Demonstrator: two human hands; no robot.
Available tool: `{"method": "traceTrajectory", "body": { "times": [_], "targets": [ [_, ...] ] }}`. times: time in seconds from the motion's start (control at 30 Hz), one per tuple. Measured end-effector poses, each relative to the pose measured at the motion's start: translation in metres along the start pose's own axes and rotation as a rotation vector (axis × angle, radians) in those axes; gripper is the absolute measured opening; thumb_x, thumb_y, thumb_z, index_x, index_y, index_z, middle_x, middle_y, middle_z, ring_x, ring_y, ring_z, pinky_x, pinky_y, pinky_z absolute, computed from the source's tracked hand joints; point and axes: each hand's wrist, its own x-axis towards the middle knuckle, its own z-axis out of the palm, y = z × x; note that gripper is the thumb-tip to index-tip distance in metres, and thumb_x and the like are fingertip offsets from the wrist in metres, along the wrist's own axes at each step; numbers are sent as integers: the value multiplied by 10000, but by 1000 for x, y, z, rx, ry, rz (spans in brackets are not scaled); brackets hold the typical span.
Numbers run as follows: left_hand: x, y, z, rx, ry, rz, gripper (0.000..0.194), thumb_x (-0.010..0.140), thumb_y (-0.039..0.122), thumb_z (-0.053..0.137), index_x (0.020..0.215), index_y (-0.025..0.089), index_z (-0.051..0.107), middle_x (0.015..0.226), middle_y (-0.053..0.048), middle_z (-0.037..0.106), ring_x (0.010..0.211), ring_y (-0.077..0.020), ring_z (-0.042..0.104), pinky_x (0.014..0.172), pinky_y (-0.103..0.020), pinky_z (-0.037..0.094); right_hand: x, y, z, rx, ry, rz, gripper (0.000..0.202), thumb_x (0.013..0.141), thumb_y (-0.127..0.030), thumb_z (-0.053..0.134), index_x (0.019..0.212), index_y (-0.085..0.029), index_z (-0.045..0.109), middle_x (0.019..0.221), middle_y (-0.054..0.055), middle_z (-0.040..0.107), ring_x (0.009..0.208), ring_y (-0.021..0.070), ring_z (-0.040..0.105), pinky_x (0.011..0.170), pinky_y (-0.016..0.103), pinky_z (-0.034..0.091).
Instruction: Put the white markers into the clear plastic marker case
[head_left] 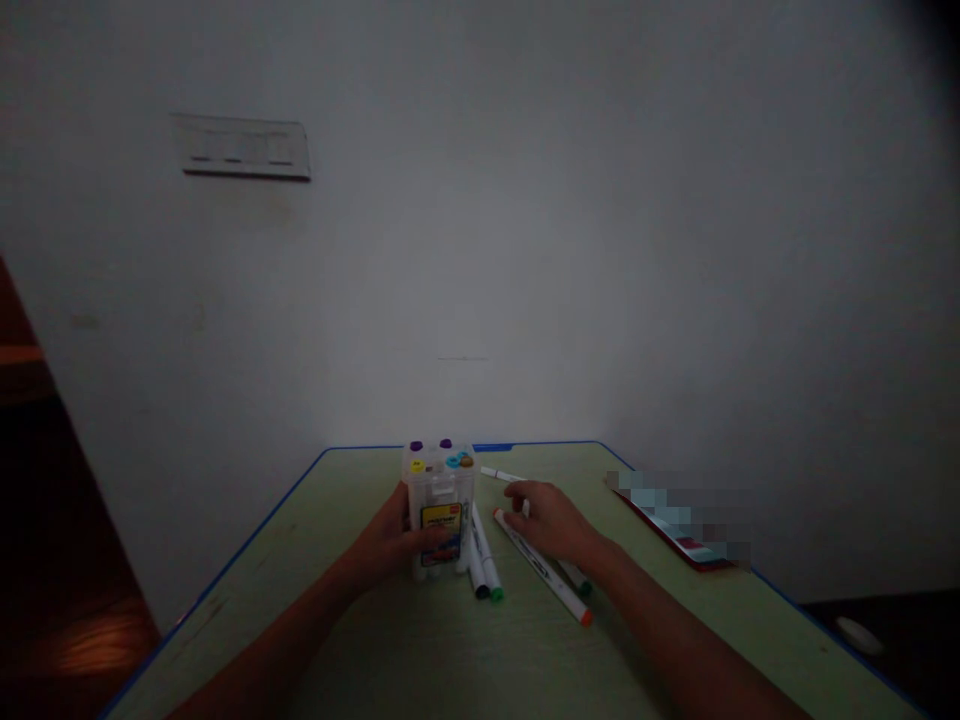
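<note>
A clear plastic marker case [442,490] stands upright on the table, with purple, yellow, blue and brown marker ends showing at its top. My left hand [390,540] is closed around its left side, the thumb across the yellow label on its front. My right hand [551,515] hovers just above loose markers, thumb and forefinger apart and curved. Below it lies a white marker with orange ends [544,570]. A green-ended marker [583,583] and a white marker [501,474] are partly hidden by this hand. Beside the case lie a black-ended marker [478,580] and another green-ended marker [491,575].
The pale green table [360,650] has a blue edge and stands against a grey wall [480,250]. A flat, red-edged thing [675,525], partly blurred out, lies along the right edge. A switch panel [244,148] hangs on the wall at upper left.
</note>
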Motion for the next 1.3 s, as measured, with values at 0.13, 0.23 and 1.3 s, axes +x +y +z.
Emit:
{"method": "traceTrajectory", "body": {
  "times": [0.13, 0.23, 1.3],
  "targets": [
    [-2, 1, -4, 160, 11, 11, 640, 646, 349, 672, 1165, 142, 361, 1142, -138, 541, 1024, -238, 546, 885, -404, 437, 1, 4, 4, 66, 9, -4, 306, 748, -318, 534, 979, -133, 609, 852, 68, 641, 711, 154, 560, 664, 268, 396],
    [-6, 12, -12, 385, -28, -21, 656, 627, 396, 673, 1172, 165, 390, 1134, -114, 555, 1052, -238, 524, 920, -410, 394, 1, -2, 6, 310, -28, -15, 434, 705, -250, 581, 1124, -151, 519, 979, 60, 593, 583, 87, 493, 573, 240, 394],
    [-19, 27, 113, 1334, -541, 172, 306, 734, 130, 432, 1009, 227, 527, 1170, -26, 524, 1006, -222, 506, 875, -399, 431, 15, -15, -8, 983, -371, -59, 737, 576, -117, 684, 1252, -222, 411, 1256, 91, 506, 461, 14, 526, 399, 161, 435]
  ]
}}
